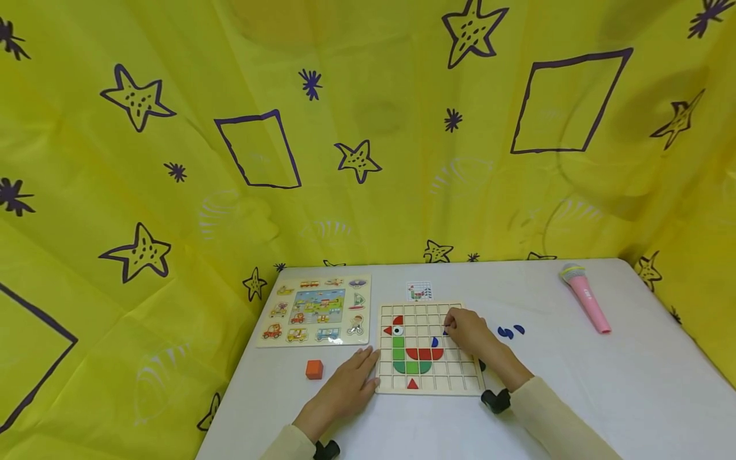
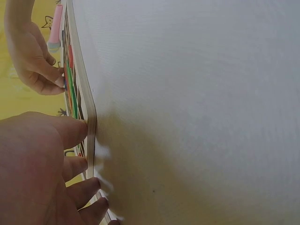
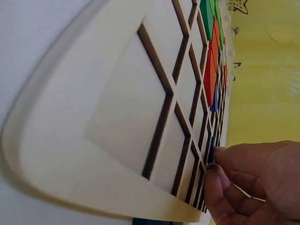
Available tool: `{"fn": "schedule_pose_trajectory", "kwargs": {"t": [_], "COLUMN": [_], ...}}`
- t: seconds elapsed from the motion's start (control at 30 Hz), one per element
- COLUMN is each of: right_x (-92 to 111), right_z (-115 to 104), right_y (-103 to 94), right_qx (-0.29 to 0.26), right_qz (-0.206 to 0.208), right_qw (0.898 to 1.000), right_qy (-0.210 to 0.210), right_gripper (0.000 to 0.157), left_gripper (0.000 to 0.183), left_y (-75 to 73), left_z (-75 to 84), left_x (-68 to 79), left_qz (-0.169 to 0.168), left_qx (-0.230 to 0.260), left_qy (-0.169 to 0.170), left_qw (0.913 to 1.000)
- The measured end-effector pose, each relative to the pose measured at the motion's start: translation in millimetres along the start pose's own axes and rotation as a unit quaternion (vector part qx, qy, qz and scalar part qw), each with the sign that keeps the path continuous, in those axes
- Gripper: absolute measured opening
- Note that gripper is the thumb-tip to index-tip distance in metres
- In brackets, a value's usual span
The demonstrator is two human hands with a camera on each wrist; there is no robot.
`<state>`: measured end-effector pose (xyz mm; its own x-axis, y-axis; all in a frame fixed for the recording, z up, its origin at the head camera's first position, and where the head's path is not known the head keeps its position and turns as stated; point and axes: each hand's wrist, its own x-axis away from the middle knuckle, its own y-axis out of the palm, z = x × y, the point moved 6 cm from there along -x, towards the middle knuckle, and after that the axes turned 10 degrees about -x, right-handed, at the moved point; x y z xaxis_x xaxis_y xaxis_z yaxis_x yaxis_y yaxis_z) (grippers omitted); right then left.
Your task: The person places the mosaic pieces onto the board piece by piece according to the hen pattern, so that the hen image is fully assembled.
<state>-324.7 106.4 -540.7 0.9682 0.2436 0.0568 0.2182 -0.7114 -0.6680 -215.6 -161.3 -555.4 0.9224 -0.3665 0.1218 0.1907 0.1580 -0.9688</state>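
Note:
A wooden grid board (image 1: 454,383) lies on the white table with red, green and blue pieces set in it as a bird-like figure. An eye tile (image 1: 398,330) and a blue curved piece (image 1: 434,342) are among them. My right hand (image 1: 468,329) pinches a small blue piece (image 3: 211,150) between thumb and finger over the board's right part; the fingers partly hide its shape. With fingers fairly straight, my left hand (image 1: 351,383) rests on the table and touches the board's left edge. In the left wrist view, the left thumb and fingertips lie along that edge.
Behind the board lies a small picture card (image 1: 420,291). Loose blue pieces (image 1: 506,333) and a pink microphone (image 1: 589,303) lie to the right. On the left are a vehicle puzzle board (image 1: 362,287) and an orange cube (image 1: 314,369). A yellow patterned curtain (image 1: 391,211) hangs behind the table.

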Motion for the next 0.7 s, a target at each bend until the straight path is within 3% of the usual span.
{"fn": "schedule_pose_trajectory", "kwargs": {"t": [0.7], "right_x": [2.9], "right_z": [1.4], "right_y": [-2.6], "right_qx": [0.009], "right_qz": [-0.004], "right_qw": [1.000], "right_qy": [-0.002], "right_gripper": [0.005], "left_gripper": [0.063], "left_y": [1.3], "left_z": [-0.1], "left_x": [0.9], "left_qz": [-0.001], "left_qx": [-0.003], "left_qy": [-0.006], "left_qw": [1.0000]}}
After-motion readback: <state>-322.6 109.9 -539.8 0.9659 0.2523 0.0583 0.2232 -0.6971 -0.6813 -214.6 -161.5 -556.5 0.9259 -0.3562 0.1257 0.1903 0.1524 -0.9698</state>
